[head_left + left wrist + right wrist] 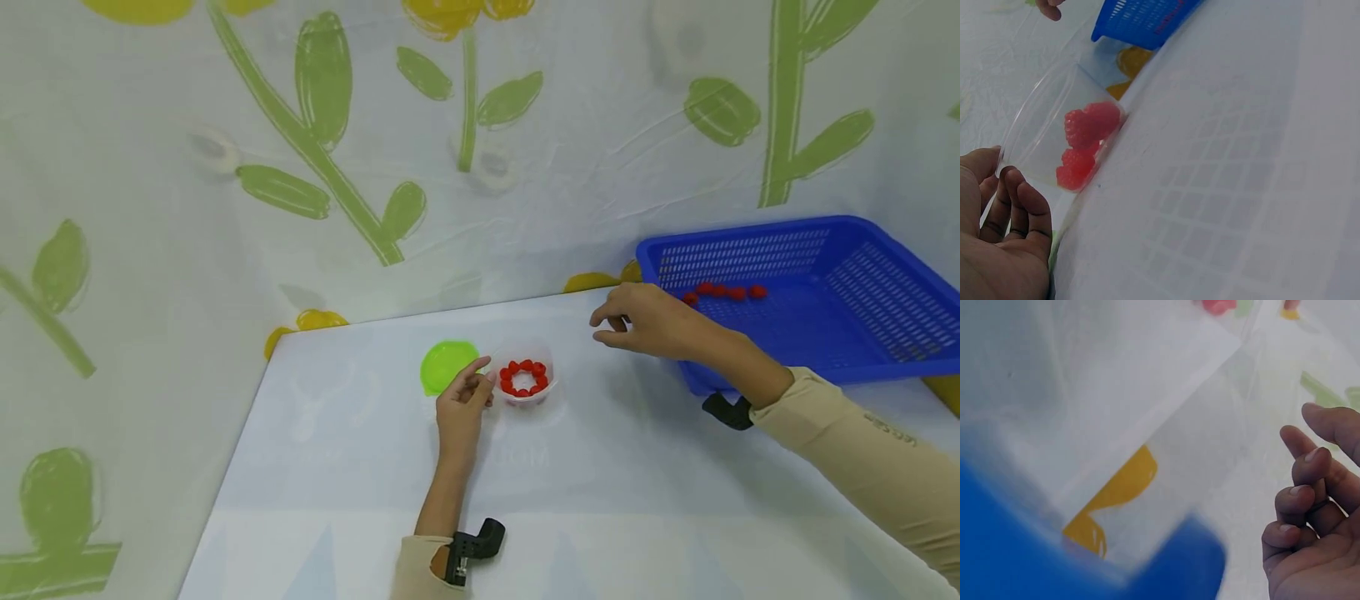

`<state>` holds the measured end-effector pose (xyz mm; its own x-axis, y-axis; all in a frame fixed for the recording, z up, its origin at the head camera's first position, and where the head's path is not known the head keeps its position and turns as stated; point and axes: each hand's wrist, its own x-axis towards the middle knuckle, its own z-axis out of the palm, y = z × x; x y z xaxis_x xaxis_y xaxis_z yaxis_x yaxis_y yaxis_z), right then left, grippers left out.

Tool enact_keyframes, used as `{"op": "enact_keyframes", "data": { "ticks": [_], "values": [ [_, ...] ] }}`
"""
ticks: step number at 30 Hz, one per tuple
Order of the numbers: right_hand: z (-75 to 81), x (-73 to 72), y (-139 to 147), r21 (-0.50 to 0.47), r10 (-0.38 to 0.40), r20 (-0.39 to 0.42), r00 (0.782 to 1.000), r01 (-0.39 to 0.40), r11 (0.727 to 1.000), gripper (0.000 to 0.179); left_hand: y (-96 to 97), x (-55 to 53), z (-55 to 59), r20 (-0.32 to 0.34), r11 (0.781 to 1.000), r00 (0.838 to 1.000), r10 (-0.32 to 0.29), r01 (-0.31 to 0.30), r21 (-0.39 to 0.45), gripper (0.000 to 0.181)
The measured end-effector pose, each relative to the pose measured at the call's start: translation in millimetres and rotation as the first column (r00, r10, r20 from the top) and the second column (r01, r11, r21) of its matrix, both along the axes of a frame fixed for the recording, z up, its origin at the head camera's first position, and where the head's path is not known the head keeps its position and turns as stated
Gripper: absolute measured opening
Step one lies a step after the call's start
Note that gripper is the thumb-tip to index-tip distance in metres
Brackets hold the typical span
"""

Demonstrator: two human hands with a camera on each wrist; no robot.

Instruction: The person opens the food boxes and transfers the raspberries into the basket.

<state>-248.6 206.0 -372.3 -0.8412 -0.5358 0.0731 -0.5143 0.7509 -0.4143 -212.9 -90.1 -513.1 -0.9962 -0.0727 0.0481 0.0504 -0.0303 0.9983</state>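
Observation:
A clear plastic cup (551, 367) stands on the white table, with several red raspberries (539, 368) in a ring at its bottom. In the left wrist view the raspberries (1092, 123) show through the cup's wall. My left hand (462, 407) pinches the cup's rim between thumb and finger. Just left of the cup lies a bright green round lid (446, 365), partly behind the left hand. My right hand (651, 321) hovers at the near left edge of the blue basket (806, 329), fingers loosely curved around nothing. More raspberries (737, 293) lie inside the basket.
The blue basket's raised rim borders the right side of the table (337, 467). A white sheet with painted flowers (525, 225) hangs behind the table and on its left. Black straps (474, 546) sit on both wrists.

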Motion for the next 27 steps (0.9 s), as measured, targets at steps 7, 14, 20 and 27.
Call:
{"op": "enact_keyframes", "data": {
  "ticks": [7,14,20,27],
  "values": [
    [-8.4,-0.2,-18.7,-0.017,0.044,-0.028,0.999,-0.045,0.999,0.015,0.5,0.2,0.5,-0.014,1.0,1.0,-0.015,0.015,0.016,0.033],
    [-21.1,-0.8,-41.2,0.021,0.062,0.033,0.998,-0.063,0.998,0.02,1.8,13.2,32.7,0.022,1.0,1.0,-0.017,0.017,0.022,0.03],
    [-35.0,-5.6,-53.3,0.014,0.092,0.049,0.995,-0.093,0.996,0.021,2.5,13.4,33.7,0.011,0.999,1.0,-0.011,0.011,0.039,0.03],
    [-45.9,-11.8,-62.4,0.024,0.088,0.06,0.994,-0.089,0.996,0.023,2.9,13.3,34.4,0.002,0.999,1.0,-0.009,0.009,0.05,0.029]
  ]
}}
